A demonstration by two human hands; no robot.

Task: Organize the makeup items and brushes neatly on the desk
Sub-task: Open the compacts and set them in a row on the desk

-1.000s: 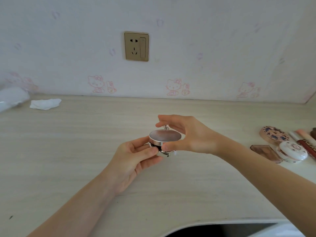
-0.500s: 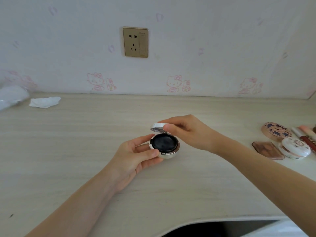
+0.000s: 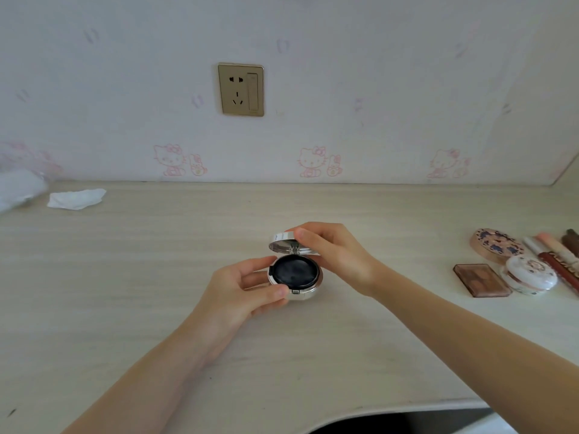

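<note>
Round cushion compact (image 3: 294, 278) held just above the worktop (image 3: 125, 277), straight below the wall socket (image 3: 241, 89) and well to the left of the other cosmetics. Left hand (image 3: 241, 288) curled round the base from the left, thumb tip across the near rim by the clasp, fingers behind the far-left side. Right hand (image 3: 335, 253) pinching the raised lid (image 3: 286, 242) from the right, thumb on its upper edge. Lid swung up and back on a hinge at the far side, mirror face tilted down toward the black inner cover.

Key relation: hinge away from the body, clasp toward it, so lid travel runs along the near–far line. Probably closes by pressing the right hand forward and down while the left hand steadies the base; equally possible that the lid is about to open further — cannot tell the direction.

Rest of the makeup grouped far right of the compact: a patterned round compact (image 3: 496, 244), a white domed compact (image 3: 531, 274), a brown rectangular palette (image 3: 481, 279) nearest, and several tubes (image 3: 557, 258) at the frame edge. Right hand nearer that group, so likely the one to carry the compact over once shut. No brushes in view.

Left of the compact, well apart: a crumpled tissue (image 3: 76, 198) near the wall and something white and blurred (image 3: 18, 187) at the frame edge.
</note>
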